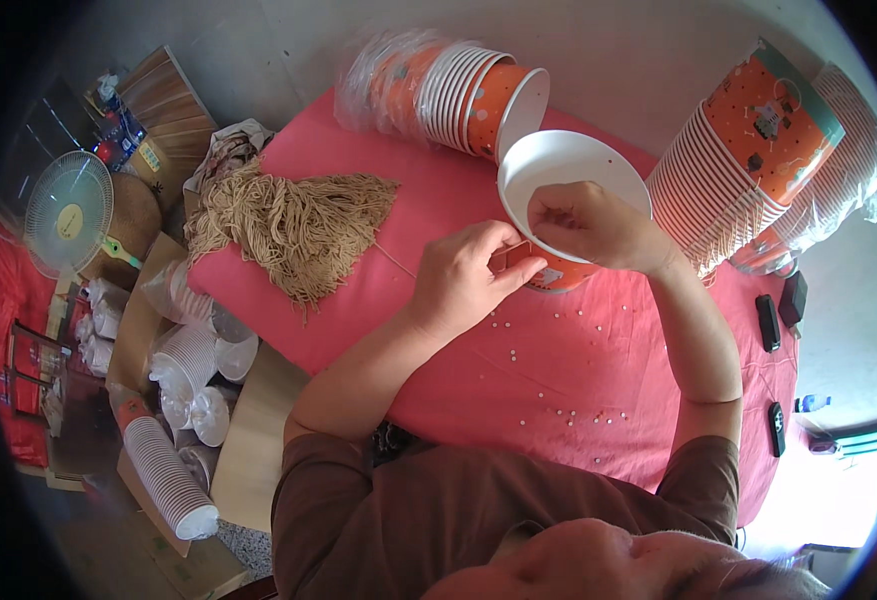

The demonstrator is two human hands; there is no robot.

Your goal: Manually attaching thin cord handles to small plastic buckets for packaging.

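An orange paper bucket (561, 170) with a white inside lies tilted on the pink table cloth (478, 370). My right hand (588, 225) reaches over its rim, fingers pinched inside the bucket. My left hand (463, 275) presses its thumb and fingertips against the bucket's outer wall near the rim. A thin beige string (395, 259) runs from the left hand toward a bundle of cut strings (293, 225) on the cloth's left part.
Nested orange buckets lie in plastic at the back (438, 90) and at the right (758, 150). Small white dots of paper (558, 400) dot the cloth. Dark flat devices (768, 322) lie at the right edge. White cup stacks (168, 470) and a fan (68, 215) stand on the left.
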